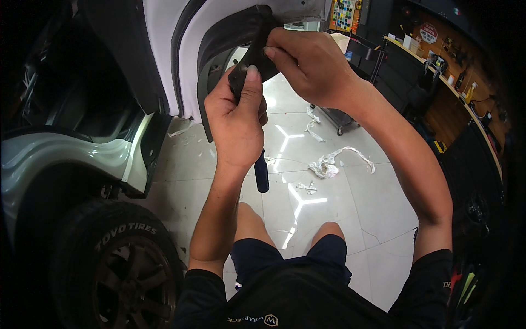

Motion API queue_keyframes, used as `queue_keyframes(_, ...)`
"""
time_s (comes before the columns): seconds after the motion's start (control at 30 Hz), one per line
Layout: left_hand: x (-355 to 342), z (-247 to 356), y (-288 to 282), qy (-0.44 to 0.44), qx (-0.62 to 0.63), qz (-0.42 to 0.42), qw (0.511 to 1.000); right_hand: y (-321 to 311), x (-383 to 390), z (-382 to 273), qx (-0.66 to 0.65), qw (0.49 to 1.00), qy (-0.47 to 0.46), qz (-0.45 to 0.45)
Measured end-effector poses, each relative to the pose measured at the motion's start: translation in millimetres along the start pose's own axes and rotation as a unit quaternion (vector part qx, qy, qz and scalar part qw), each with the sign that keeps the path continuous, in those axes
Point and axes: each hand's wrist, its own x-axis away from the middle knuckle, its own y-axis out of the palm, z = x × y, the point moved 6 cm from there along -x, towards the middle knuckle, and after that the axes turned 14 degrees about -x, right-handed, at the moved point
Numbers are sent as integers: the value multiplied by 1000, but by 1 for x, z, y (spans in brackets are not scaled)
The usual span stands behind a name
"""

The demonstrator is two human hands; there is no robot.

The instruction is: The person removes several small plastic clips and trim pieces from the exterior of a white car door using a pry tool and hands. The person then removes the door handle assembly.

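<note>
Left hand [236,123] and right hand [315,66] both got fingers pinched tight on this black trim [256,52] right beside the white panel [160,38], crumpled white scraps [325,166] lying right of it.

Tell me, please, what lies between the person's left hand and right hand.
In the head view, a piece of black trim lies between the left hand and the right hand; both hands pinch it.

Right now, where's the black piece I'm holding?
In the head view, the black piece is at top centre, pinched by your left hand and right hand, near the pale car panel on the left.
</note>
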Motion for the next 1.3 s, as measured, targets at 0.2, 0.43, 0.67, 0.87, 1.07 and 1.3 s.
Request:
queue_keyframes(0.2,0,-7,0,-2,-13,16,1000,4,-2,-2,18,1000,11,4)
queue_keyframes(0.43,1,-3,-2,-28,29,-1,999,1,-4,-12,186,980,-42,-59)
queue_keyframes(0.67,0,-2,-7,-18,19,6,1000,16,-5,-7,152,987,-14,-44)
queue_keyframes(0.87,0,-5,-4,1,1,-1,1000,12,-1,-12,92,994,46,30)
queue_keyframes(1.07,-1,-2,-3,6,-13,6,1000,14,-1,-30,155,987,17,29)
queue_keyframes(1.3,-13,2,-17,-52,19,-15,998,18,-8,-19,110,994,-2,3)
